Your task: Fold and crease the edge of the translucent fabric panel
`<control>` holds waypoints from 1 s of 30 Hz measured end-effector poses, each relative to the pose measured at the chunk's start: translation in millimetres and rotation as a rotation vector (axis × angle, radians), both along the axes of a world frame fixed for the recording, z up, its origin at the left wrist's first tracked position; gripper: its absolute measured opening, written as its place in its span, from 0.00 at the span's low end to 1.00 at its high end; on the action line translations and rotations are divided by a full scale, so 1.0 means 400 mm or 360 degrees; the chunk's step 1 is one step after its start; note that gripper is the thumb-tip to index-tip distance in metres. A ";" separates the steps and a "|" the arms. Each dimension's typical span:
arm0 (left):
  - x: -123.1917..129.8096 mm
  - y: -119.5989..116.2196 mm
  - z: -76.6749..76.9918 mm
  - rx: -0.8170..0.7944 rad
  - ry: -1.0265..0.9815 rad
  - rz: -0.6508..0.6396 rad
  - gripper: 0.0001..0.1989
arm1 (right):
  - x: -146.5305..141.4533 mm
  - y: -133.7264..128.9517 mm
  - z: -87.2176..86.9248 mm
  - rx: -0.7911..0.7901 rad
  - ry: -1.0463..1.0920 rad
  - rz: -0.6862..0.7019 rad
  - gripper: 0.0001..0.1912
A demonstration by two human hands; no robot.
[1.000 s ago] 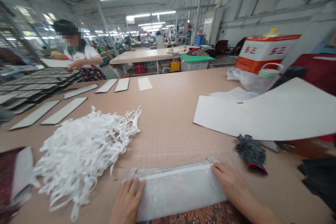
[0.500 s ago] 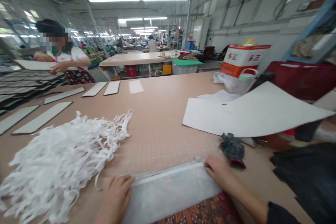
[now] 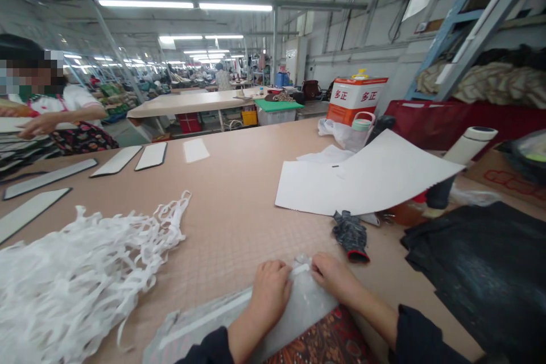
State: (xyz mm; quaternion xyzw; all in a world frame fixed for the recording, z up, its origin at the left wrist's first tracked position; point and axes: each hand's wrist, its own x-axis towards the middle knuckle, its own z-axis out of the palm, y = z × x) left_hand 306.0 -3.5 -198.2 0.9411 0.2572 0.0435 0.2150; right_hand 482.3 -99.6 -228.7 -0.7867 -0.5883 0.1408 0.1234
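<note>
Our left hand (image 3: pixel 272 286) is coming nearer our right hand (image 3: pixel 333 276), both are pinching the thin, greyish, white-striped rectangular sheet (image 3: pixel 306 300), and uneven pulling is risking creases.

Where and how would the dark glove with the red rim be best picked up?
Probably by its red-rimmed cuff, pinched from above and from the wearer's near side. The glove lies crumpled on the table with the cuff facing the wearer and clear of other things, while its far end lies right by the white board's edge.
</note>
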 end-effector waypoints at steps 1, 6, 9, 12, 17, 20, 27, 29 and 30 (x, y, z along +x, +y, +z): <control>0.014 -0.002 -0.007 -0.0001 -0.0005 0.0015 0.12 | -0.002 0.000 0.001 -0.0008 -0.0005 -0.0013 0.04; 0.050 -0.003 -0.035 0.0048 -0.0049 0.0112 0.13 | -0.006 -0.005 -0.005 0.0077 0.0008 0.0005 0.04; 0.054 -0.003 -0.042 0.0075 -0.0066 0.0139 0.12 | -0.008 -0.006 -0.005 0.0098 0.0002 0.0023 0.05; 0.055 -0.007 -0.043 0.0095 -0.0060 0.0148 0.11 | -0.013 -0.002 0.005 0.0021 0.0005 -0.0011 0.04; 0.059 -0.012 -0.038 0.0126 -0.0054 0.0157 0.10 | -0.020 -0.001 0.021 -0.0025 0.0036 -0.0058 0.05; 0.059 -0.011 -0.034 0.0150 -0.0082 0.0167 0.09 | -0.017 -0.013 0.027 0.0045 0.0048 0.0001 0.04; 0.062 -0.006 -0.030 0.0068 -0.0203 0.0173 0.08 | -0.005 -0.014 0.058 0.0196 0.0649 -0.0090 0.02; 0.066 -0.004 -0.031 -0.0016 -0.0198 0.0198 0.09 | -0.004 0.000 0.052 0.0254 0.0904 -0.0165 0.04; 0.069 -0.002 -0.031 -0.0067 -0.0191 0.0212 0.09 | -0.003 0.009 0.045 0.0295 0.0993 -0.0200 0.08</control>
